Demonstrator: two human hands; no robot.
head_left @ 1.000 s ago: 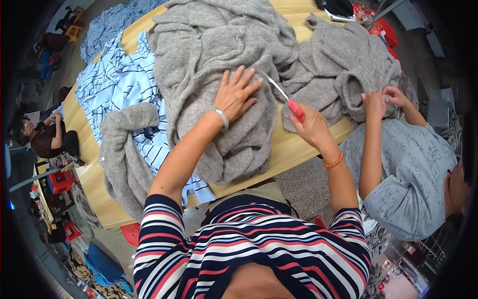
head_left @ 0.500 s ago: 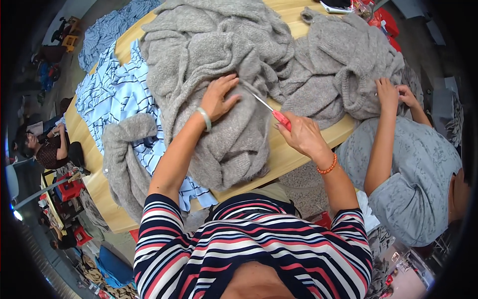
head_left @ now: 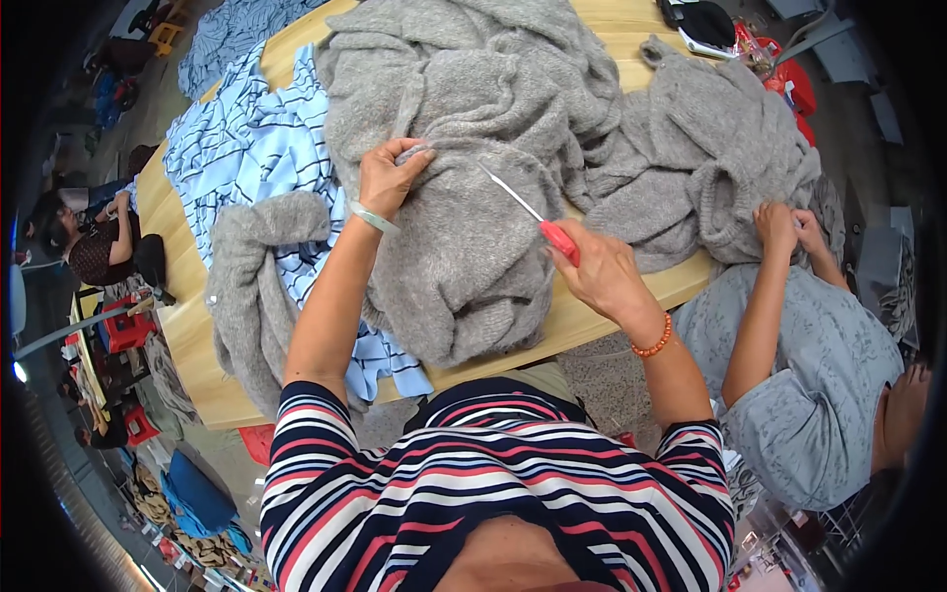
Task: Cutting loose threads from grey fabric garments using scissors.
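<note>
In front of me a soft grey knit garment (head_left: pixel 464 247) lies bunched on the table, against a larger heap of the same grey knit (head_left: pixel 473 59). My left hand (head_left: pixel 390 180) pinches a folded edge of this garment between thumb and fingers, at its upper left. A pale bangle circles that wrist. My right hand (head_left: pixel 604 274) is closed round red-handled scissors (head_left: pixel 516 197), whose slim metal blades look shut. Their tip points up and left, over the knit; whether it touches the cloth I cannot tell.
Light-blue striped cloth (head_left: pixel 261 138) and a grey knit piece (head_left: pixel 247 266) lie at left on the wooden table (head_left: pixel 207 370). On the right a co-worker's hands (head_left: pixel 779 225) handle another grey knit pile (head_left: pixel 710 128). Another person (head_left: pixel 104 232) sits at far left.
My left hand has moved left and now pinches the knit's edge instead of lying flat on it. The garment's surface is spread smoother; the scissors stay nearly in place.
</note>
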